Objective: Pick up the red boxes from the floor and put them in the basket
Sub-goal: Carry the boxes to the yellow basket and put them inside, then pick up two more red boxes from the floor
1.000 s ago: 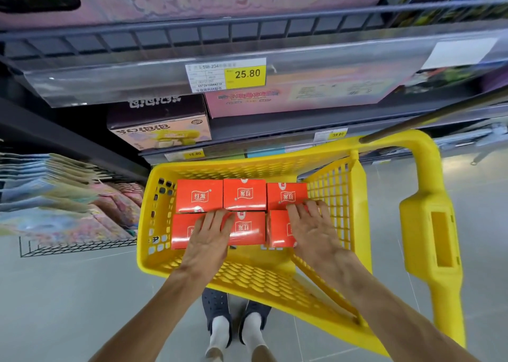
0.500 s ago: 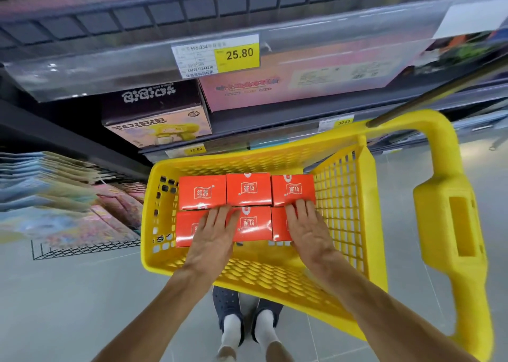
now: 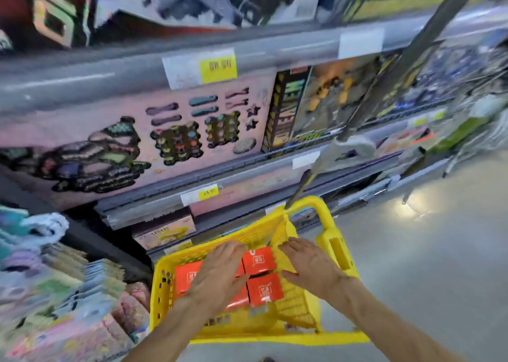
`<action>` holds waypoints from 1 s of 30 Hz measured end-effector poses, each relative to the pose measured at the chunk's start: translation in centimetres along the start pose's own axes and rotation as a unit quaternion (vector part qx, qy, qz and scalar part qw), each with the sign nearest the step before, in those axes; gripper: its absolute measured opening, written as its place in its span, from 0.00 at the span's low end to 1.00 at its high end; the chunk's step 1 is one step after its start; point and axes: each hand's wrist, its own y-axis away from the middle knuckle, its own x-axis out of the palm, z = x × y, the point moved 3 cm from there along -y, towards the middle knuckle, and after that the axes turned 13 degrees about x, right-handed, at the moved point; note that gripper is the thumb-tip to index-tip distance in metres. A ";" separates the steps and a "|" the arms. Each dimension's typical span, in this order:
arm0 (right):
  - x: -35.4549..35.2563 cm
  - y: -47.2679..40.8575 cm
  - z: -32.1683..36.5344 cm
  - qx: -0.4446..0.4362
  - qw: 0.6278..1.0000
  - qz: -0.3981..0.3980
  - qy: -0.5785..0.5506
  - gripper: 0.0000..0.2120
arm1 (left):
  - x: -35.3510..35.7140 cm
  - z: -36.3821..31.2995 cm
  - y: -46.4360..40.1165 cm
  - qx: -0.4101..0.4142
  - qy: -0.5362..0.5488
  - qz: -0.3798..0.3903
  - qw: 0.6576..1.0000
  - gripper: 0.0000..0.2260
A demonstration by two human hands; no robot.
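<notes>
Blurred shelves [image 3: 192, 130], left hand [image 3: 217, 276] hiding red boxes [image 3: 265, 288]

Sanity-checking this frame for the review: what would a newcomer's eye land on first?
The bright yellow basket low in the middle, with red boxes packed side by side inside it. Both open hands are spread above them, the left hand over the boxes and the right hand over the basket's right wall. Behind stands a blurred toy shelf with a big pink box and yellow price tags.
</notes>
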 end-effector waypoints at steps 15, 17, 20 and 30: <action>-27.4 30.6 -24.5 0.291 0.931 -0.216 -0.049 0.37 | -21.8 -34.1 -20.7 0.347 -0.031 -0.048 0.936 0.30; -28.2 34.7 -28.9 0.329 0.914 -0.234 -0.045 0.38 | -21.8 -39.0 -24.1 0.385 -0.037 -0.048 0.921 0.28; -29.1 41.0 -35.0 0.380 0.884 -0.267 -0.056 0.37 | -21.0 -46.5 -29.2 0.428 -0.030 -0.049 0.902 0.27; -30.7 57.0 -56.2 0.504 0.818 -0.279 0.002 0.38 | -16.3 -69.7 -45.6 0.516 -0.038 -0.056 0.854 0.33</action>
